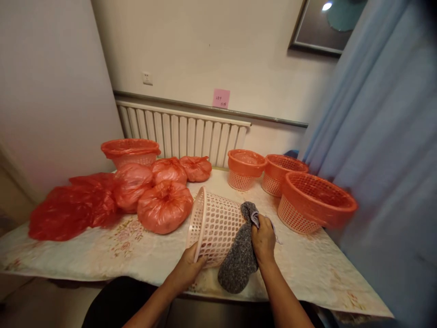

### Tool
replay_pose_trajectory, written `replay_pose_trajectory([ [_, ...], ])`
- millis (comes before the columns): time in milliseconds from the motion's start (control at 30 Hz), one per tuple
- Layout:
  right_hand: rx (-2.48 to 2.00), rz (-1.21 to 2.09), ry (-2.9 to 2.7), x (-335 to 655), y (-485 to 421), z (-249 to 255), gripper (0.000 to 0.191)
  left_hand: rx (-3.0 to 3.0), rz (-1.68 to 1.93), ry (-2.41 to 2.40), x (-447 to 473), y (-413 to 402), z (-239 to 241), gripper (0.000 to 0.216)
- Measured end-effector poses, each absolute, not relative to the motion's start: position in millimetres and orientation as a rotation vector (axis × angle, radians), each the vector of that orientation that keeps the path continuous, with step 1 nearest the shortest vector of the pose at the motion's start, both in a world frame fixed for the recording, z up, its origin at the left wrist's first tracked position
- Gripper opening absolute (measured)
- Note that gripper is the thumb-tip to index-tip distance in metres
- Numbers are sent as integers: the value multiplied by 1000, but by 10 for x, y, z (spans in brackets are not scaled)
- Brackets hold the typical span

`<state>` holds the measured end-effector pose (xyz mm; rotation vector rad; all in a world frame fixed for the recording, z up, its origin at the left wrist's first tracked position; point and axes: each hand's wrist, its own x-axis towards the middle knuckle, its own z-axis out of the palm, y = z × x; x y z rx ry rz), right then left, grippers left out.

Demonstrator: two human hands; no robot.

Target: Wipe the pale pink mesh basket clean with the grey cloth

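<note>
A pale pink perforated plastic wastebasket (pixel 221 218) lies tipped on its side at the front of the table, its open mouth facing left. My left hand (pixel 191 269) is closed on the basket's rim, thumb on the outer wall. In my right hand (pixel 264 239) a dark grey cloth (pixel 239 262) is bunched up, pressed against the basket's base end, with a long part of it hanging toward the table's front edge. The fingers of my right hand are partly hidden behind the cloth.
Tied red plastic bags (pixel 165 207) and loose red bags (pixel 64 212) cover the left, near a red-lined basket (pixel 131 152). At right stand baskets with red liners (pixel 246 166), (pixel 285 168), (pixel 316 196). Behind are a radiator (pixel 184 134) and a blue curtain (pixel 378 123). A floral cloth (pixel 307 278) covers the table.
</note>
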<state>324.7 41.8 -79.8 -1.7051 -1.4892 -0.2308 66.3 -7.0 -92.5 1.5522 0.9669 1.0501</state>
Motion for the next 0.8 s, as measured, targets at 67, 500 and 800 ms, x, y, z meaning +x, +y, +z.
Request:
replay_pose_trajectory([
  [67, -1714, -239, -1481, 3229, 397, -814, 31, 1538, 1064, 964, 686, -89, -878, 37],
  [500, -1609, -174, -1411, 2983, 122, -865, 30, 1439, 1112, 930, 748, 12, -763, 41],
  [800, -1316, -54, -1691, 1993, -139, -649, 42, 1493, 1161, 882, 810, 10, -802, 52],
])
